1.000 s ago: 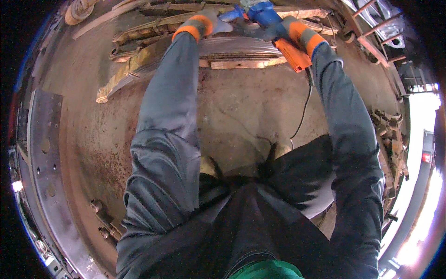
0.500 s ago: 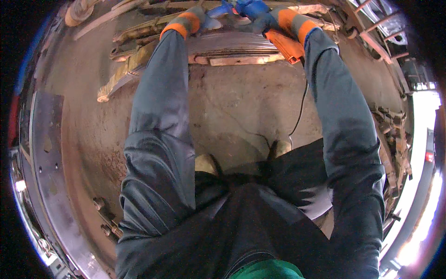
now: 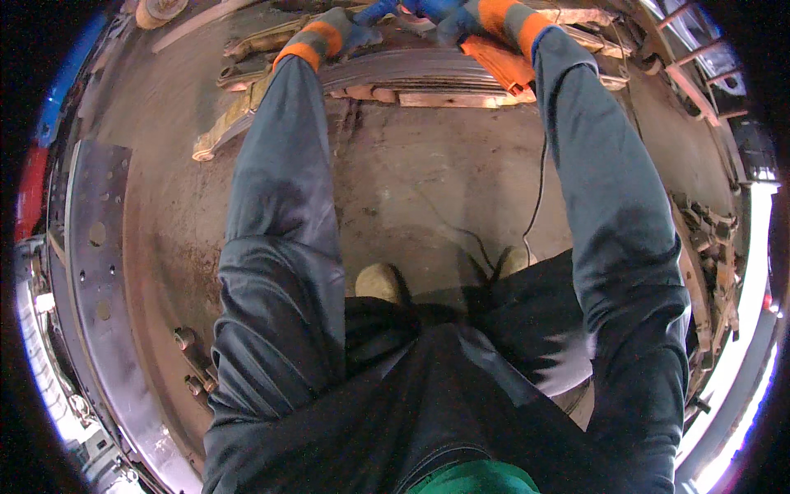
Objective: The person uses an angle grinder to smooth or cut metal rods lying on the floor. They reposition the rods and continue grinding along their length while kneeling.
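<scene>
Both my hands wear orange and grey gloves at the top of the head view. My left hand (image 3: 341,34) is closed on the blue front part (image 3: 380,11) of a power tool. My right hand (image 3: 485,23) grips that tool near its orange body (image 3: 496,64), from which a dark cord (image 3: 539,198) runs down to the floor. The tool is over a stack of long curved steel leaf springs (image 3: 387,72), resting above a pale wooden piece (image 3: 448,100). The tool's working end is cut off by the top edge.
More rusty springs (image 3: 222,140) lie at the upper left. A perforated steel beam (image 3: 99,305) runs along the left, near small metal parts (image 3: 193,358). Piled metal parts (image 3: 712,263) and a rack (image 3: 683,62) stand at the right. My two shoes (image 3: 378,281) are below.
Both hands and the tool have moved up toward the top edge, away from my body, and slightly left. Part of the tool's blue head has passed out of view.
</scene>
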